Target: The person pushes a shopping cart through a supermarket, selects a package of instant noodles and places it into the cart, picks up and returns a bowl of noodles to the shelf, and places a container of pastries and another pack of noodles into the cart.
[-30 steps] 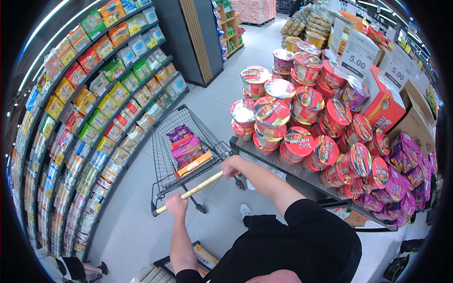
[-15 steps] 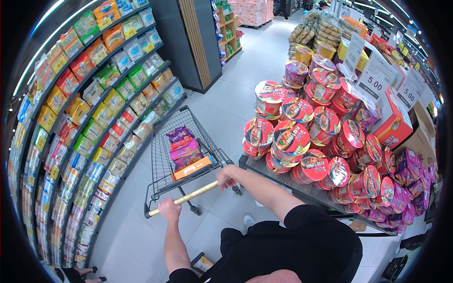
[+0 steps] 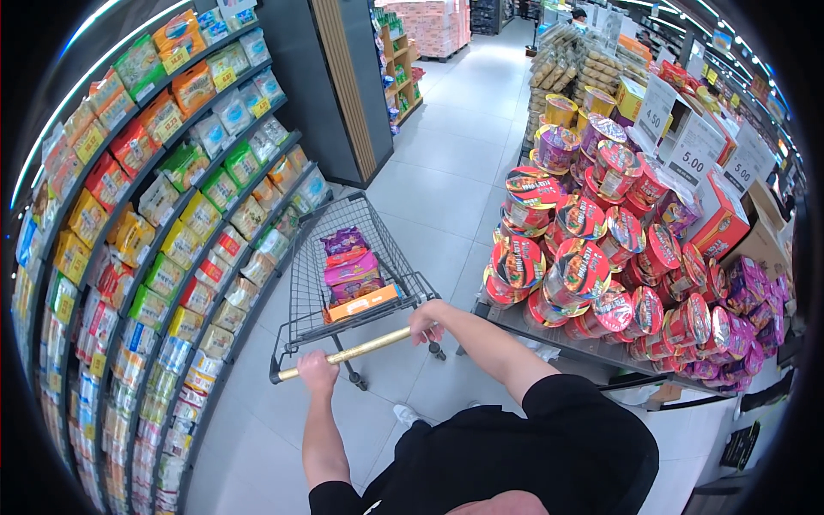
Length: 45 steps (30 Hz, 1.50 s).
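Both of my hands are on the gold-coloured handle (image 3: 369,347) of a dark wire shopping cart (image 3: 302,273). My left hand (image 3: 317,372) wraps round the handle near its left end. My right hand (image 3: 425,322) is closed round the right end, beside the cart's corner. Inside the basket, near the handle, lies an orange box (image 3: 365,303). Behind it are purple and pink packets (image 3: 350,268), with a dark purple packet (image 3: 342,240) farthest from me.
Curving shelves (image 3: 172,249) of bagged goods line the left, close to the cart. A dark pillar (image 3: 330,94) stands ahead. On the right, a display table (image 3: 549,336) bears stacked red cup noodles (image 3: 577,270). Tiled floor (image 3: 455,137) runs between them to stacked pink cartons (image 3: 429,26).
I have moved forward with the cart, and the view has turned slightly left. The noodle display now sits farther right. Both hands have stayed on the handle.
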### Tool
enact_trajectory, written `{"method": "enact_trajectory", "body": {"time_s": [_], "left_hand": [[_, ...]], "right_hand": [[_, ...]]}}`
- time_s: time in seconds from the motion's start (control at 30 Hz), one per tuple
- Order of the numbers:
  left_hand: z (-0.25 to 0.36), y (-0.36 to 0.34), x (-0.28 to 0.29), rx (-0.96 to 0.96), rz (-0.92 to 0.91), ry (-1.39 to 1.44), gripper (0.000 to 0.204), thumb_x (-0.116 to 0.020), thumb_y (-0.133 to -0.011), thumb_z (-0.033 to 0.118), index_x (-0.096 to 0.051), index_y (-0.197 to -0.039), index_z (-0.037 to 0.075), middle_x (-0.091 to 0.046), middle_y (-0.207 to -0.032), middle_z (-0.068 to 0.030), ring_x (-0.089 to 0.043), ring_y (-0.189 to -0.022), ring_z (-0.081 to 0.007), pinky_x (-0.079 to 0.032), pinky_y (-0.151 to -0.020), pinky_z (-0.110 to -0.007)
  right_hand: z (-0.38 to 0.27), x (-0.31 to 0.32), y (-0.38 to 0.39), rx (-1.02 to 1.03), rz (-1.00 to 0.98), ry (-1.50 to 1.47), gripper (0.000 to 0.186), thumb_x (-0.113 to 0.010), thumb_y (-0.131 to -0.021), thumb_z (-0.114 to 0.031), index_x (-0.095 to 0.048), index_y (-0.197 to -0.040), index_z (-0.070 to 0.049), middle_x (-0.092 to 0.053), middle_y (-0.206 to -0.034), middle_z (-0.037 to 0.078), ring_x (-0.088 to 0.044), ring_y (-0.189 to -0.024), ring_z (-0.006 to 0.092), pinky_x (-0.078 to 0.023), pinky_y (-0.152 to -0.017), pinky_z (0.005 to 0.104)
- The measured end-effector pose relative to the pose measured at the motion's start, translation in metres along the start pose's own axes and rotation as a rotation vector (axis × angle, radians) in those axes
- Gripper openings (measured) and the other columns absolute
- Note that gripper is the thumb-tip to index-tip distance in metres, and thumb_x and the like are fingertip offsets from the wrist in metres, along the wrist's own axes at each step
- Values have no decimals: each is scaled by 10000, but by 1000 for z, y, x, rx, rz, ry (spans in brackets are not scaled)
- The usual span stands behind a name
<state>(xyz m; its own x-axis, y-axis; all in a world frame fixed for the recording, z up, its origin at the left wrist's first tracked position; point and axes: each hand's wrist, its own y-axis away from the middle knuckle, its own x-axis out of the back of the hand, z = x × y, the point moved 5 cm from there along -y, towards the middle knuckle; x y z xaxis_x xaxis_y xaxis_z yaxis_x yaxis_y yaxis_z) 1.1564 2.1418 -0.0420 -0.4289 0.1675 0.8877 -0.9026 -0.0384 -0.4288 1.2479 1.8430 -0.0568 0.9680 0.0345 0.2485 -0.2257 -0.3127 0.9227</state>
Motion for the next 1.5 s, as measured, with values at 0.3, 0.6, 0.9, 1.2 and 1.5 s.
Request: {"method": "enact_trajectory", "body": {"time_s": [0.3, 0.6, 0.9, 1.2, 1.5], "left_hand": [[-44, -83, -33, -166, 43, 114, 138, -687, -602, 92, -553, -580, 115, -565, -603, -65, -566, -658, -281, -393, -653, -408], [-47, -153, -59, -300, 45, 176, 168, -692, -604, 77, -528, -582, 110, -545, -590, -73, -556, -653, -283, -389, -650, -405], [-30, -226, -104, -363, -4, 211, 152, -685, -618, 80, -539, -588, 109, -556, -609, -71, -562, -677, -274, -393, -667, -404], [9, -312, -159, -431, -71, 204, 119, -696, -637, 124, -580, -610, 115, -572, -620, -75, -575, -695, -278, -397, -685, -408], [50, -395, -213, -430, -102, 266, 103, -693, -643, 106, -598, -606, 94, -599, -658, -104, -583, -713, -311, -401, -694, -433]], "right_hand": [[-27, 40, -13, -30, 149, -196, 417, -730, -779, -358, -686, -1012, -14, -660, -967, 166, -691, -751, 300, -573, -720, 447], [-31, 78, -13, 10, 364, -232, 295, -734, -710, -258, -686, -842, 1, -667, -740, 82, -631, -603, 233, -530, -556, 368], [-7, 131, -10, 17, 709, -144, 352, -697, -639, -219, -713, -964, -83, -704, -826, 106, -682, -784, 282, -537, -696, 428], [40, 203, -12, -46, 743, -215, 352, -724, -632, -230, -736, -959, -102, -712, -852, 115, -686, -815, 298, -538, -715, 443], [81, 273, -8, -128, 989, -54, 246, -648, -676, -157, -715, -904, -93, -722, -905, 121, -701, -884, 302, -556, -777, 437]]}}
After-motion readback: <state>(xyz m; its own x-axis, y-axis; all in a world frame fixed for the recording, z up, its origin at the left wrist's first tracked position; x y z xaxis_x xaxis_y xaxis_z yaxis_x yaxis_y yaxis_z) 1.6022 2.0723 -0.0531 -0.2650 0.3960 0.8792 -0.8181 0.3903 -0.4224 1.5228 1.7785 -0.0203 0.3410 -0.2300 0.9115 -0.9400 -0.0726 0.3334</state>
